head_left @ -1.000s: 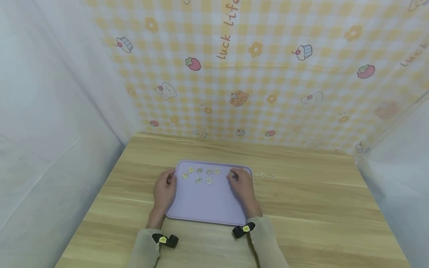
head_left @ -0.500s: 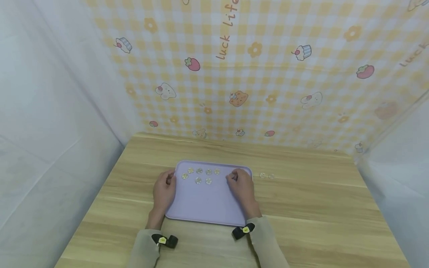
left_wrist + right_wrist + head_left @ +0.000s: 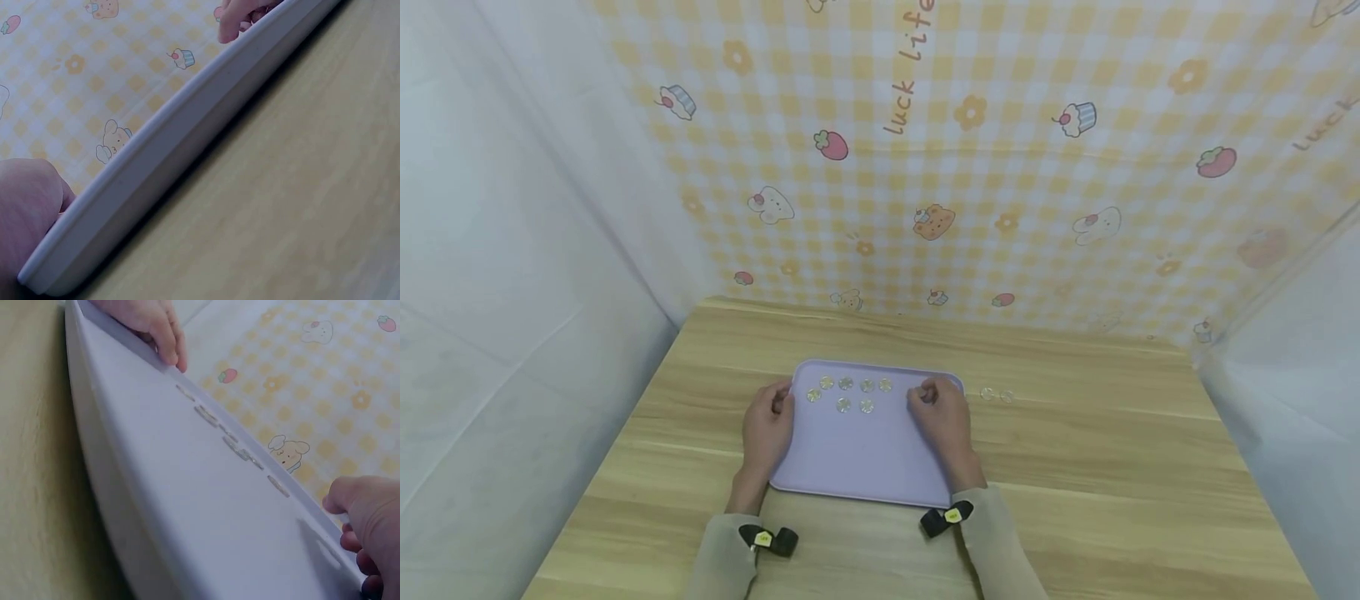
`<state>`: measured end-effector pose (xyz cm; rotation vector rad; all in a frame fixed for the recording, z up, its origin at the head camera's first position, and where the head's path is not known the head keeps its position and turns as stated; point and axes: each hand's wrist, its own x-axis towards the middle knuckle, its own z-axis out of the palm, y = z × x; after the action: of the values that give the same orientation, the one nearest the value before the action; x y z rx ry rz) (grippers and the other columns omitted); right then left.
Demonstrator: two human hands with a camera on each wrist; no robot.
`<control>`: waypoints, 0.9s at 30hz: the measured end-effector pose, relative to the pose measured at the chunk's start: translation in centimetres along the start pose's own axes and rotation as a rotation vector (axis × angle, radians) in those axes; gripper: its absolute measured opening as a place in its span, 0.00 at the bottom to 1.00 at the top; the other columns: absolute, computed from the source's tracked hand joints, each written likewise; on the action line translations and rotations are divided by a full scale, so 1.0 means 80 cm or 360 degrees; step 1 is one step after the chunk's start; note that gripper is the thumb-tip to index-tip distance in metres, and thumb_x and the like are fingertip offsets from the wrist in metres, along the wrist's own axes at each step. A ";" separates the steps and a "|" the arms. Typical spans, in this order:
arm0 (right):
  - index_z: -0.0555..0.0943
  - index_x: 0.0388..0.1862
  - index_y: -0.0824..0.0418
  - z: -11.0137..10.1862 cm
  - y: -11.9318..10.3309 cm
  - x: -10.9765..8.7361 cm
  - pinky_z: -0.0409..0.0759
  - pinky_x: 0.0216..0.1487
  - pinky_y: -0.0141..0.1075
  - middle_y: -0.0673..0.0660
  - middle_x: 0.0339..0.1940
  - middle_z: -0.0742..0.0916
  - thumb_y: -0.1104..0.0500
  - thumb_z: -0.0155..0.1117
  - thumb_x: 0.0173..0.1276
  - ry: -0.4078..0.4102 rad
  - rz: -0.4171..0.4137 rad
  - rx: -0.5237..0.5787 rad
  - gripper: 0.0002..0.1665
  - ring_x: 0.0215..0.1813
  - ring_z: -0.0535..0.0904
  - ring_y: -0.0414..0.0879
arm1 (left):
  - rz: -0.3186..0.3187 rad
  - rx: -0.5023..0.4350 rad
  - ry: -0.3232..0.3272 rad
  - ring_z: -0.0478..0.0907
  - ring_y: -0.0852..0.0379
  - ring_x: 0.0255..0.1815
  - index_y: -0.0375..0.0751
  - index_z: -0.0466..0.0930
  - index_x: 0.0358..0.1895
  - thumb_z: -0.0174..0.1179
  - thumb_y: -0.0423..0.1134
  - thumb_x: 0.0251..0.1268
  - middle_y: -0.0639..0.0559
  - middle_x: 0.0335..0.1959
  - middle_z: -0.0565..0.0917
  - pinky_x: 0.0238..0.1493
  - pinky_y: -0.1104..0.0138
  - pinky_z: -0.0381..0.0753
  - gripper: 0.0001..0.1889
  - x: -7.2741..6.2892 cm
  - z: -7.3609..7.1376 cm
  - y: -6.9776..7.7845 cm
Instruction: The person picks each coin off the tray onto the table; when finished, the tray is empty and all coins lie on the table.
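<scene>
A lavender tray (image 3: 865,458) lies on the table with several small shiny round discs (image 3: 867,407) in two rows near its far side. At its left rim my left hand (image 3: 769,429) holds the edge, fingers bent over it; the right wrist view shows these fingers (image 3: 165,344) reaching inside the rim. My right hand (image 3: 943,421) is over the far right part of the tray, fingers curled. Between its thumb and forefinger a pale sliver (image 3: 341,517) shows in the right wrist view, like the edge of a clear disc, mostly hidden by the fingers.
Two clear discs (image 3: 988,393) lie on the wooden table (image 3: 1112,467), just right of the tray. A yellow checked cloth (image 3: 1000,183) hangs behind the table, and white sheets (image 3: 512,250) hang at both sides.
</scene>
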<state>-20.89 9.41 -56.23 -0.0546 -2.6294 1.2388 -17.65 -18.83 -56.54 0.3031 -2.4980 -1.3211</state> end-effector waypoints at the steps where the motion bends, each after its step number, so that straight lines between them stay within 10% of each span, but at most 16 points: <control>1: 0.83 0.37 0.59 0.000 0.001 -0.001 0.77 0.34 0.37 0.52 0.29 0.83 0.53 0.69 0.61 0.0013 -0.0004 0.0012 0.12 0.31 0.76 0.44 | 0.0000 0.0002 0.0000 0.77 0.54 0.37 0.37 0.80 0.56 0.55 0.36 0.72 0.46 0.42 0.82 0.36 0.70 0.76 0.14 0.000 0.000 0.000; 27: 0.85 0.43 0.62 -0.015 0.012 -0.004 0.74 0.34 0.36 0.58 0.34 0.87 0.55 0.75 0.60 0.0421 -0.0153 0.0121 0.16 0.33 0.77 0.46 | -0.0001 -0.0005 0.0001 0.78 0.53 0.39 0.37 0.80 0.56 0.56 0.36 0.72 0.45 0.43 0.82 0.38 0.67 0.77 0.14 0.001 -0.001 0.000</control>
<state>-20.36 10.90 -56.24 -0.0727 -2.3306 1.2074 -17.71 -18.90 -56.51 0.3040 -2.4954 -1.3248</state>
